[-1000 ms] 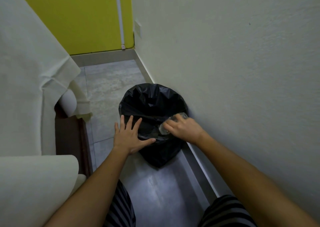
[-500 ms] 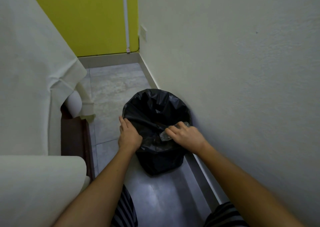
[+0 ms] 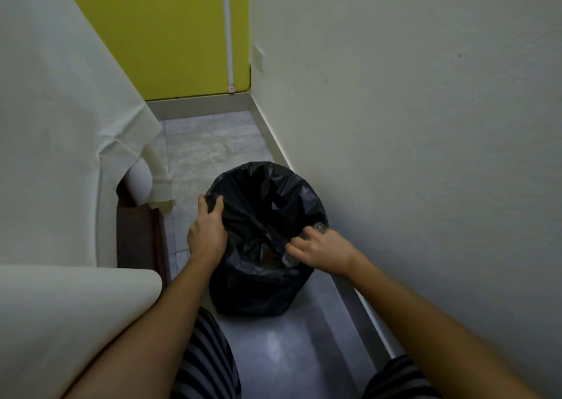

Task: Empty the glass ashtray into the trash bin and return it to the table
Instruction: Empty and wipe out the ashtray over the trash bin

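A trash bin lined with a black plastic bag (image 3: pixel 261 289) stands on the floor against the right wall. My left hand (image 3: pixel 208 230) grips the bag's left rim, fingers curled over the edge. My right hand (image 3: pixel 322 251) holds the clear glass ashtray (image 3: pixel 317 227) over the bin's right side, tipped toward the opening. Only small glints of the glass show past my fingers. The bag's inside is dark, and I cannot make out its contents.
A pale wall (image 3: pixel 425 125) runs close along the right. On the left hangs a cream cloth (image 3: pixel 60 125) over dark wooden furniture (image 3: pixel 140 237). Grey tiled floor (image 3: pixel 213 143) leads to a yellow wall (image 3: pixel 167 34) at the far end.
My left hand has moved from the bag's near edge up to its left rim and closed on it. My right hand stays over the bin with the ashtray, tipped further.
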Action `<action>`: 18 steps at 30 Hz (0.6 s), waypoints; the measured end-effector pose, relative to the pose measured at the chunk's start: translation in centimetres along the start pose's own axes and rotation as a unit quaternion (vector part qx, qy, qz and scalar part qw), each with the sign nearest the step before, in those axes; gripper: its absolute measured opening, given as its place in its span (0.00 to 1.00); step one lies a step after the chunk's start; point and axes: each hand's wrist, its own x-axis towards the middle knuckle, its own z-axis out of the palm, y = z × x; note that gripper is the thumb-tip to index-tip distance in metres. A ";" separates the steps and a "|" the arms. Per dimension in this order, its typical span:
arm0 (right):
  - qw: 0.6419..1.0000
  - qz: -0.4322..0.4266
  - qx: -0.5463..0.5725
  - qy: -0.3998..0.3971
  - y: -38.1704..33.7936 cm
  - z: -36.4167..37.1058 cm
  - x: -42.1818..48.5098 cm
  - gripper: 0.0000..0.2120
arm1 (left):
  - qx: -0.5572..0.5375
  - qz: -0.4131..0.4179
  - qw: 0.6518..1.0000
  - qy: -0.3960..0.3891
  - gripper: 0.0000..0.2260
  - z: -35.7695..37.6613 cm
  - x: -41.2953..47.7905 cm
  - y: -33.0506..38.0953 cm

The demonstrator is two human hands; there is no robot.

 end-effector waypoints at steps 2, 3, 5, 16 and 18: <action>0.999 0.039 0.006 0.000 -0.6 -0.4 0.5 0.12 | 0.013 0.006 1.000 0.007 0.31 0.0 0.2 -0.4; 0.998 0.067 0.009 0.005 -0.8 -0.8 0.8 0.13 | 0.019 0.007 1.000 0.009 0.32 0.0 0.2 -0.5; 0.997 0.081 0.011 0.009 -1.4 -1.0 0.9 0.13 | 0.026 0.006 1.000 0.011 0.32 0.0 0.2 -0.6; 0.999 0.025 0.011 0.019 -1.6 -0.4 -0.2 0.10 | 0.044 0.042 0.997 0.054 0.32 -0.5 -0.5 -0.7; 0.999 -0.043 0.023 0.005 -1.6 0.1 -1.1 0.08 | 0.052 0.054 0.995 0.060 0.31 -0.4 -0.8 -0.7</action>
